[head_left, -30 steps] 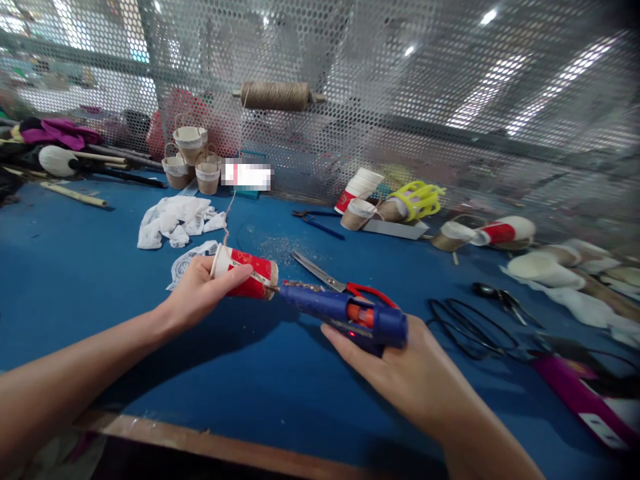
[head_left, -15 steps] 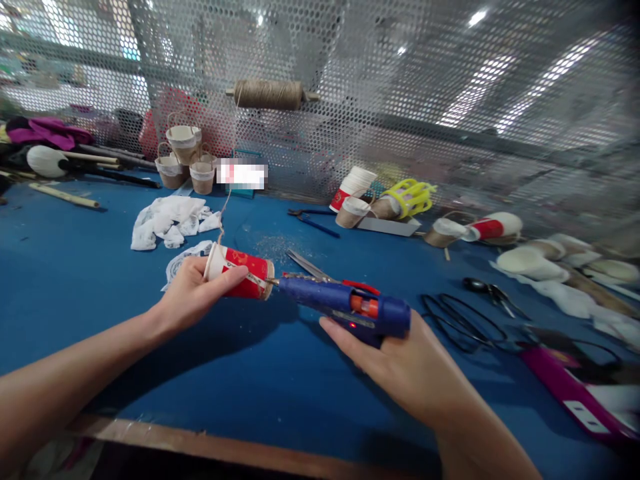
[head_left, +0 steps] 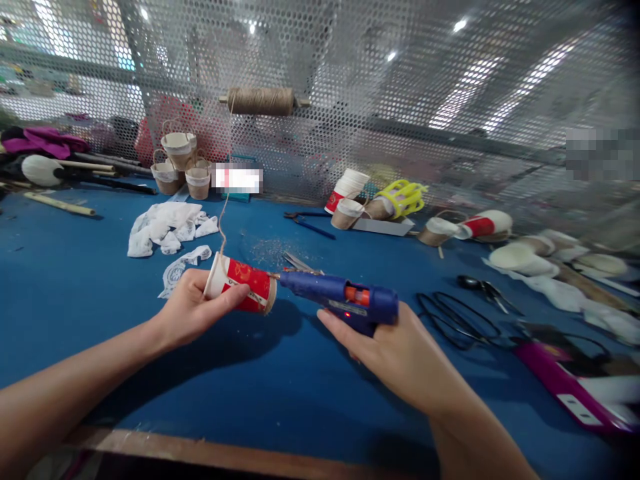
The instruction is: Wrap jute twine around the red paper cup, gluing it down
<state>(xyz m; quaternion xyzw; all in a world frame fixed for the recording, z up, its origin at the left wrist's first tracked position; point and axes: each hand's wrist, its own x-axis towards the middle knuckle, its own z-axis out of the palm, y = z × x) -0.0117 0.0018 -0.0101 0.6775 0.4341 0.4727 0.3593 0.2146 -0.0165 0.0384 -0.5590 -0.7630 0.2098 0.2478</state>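
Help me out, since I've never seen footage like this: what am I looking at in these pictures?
There is no machine here. A camera worn on a person's head looks forward and down at their two bare hands. The left hand holds a red-and-white paper cup sideways; the right hand grips a blue glue gun, its tip at or very near the cup's base. On the blue table lie white lace, scissors and pliers. Behind hangs a roll of twine.
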